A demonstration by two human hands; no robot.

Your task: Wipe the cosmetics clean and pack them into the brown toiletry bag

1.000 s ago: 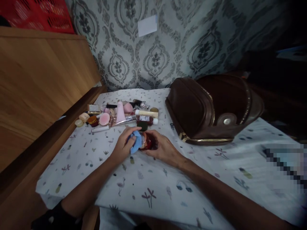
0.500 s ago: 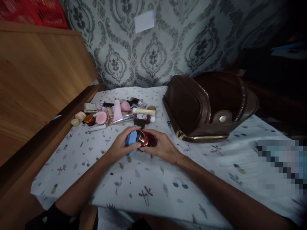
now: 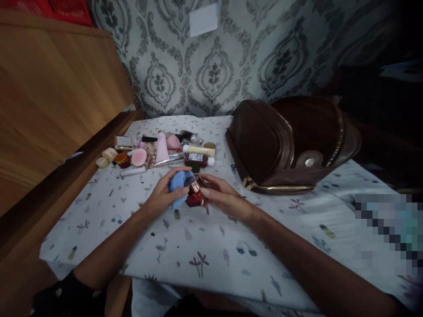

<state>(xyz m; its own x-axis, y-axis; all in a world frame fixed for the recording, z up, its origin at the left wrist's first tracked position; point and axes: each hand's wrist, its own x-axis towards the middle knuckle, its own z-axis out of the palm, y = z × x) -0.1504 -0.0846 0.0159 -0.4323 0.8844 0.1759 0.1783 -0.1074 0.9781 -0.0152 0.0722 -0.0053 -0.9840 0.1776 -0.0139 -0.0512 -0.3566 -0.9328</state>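
Observation:
My left hand [image 3: 163, 196] is closed round a small blue cloth [image 3: 178, 181] and presses it against a little dark red bottle [image 3: 194, 199] with a rose-gold cap. My right hand [image 3: 223, 199] grips that bottle from the right, fingers curled on it. Both hands hover just above the patterned white tablecloth [image 3: 214, 259], near its middle. Part of the bottle is hidden by my fingers.
A row of cosmetics [image 3: 158, 152] lies behind my hands: tubes, pink puffs, small jars, a dark red bottle. An open brown leather bag [image 3: 284, 145] lies on its side at the right. A wooden headboard [image 3: 49, 101] rises at the left, patterned wallpaper [image 3: 214, 66] behind.
The red bottle has turned in my hands, so its cap now points up towards the cloth. The blue cloth has shifted over the cap. My hands stayed in about the same spot.

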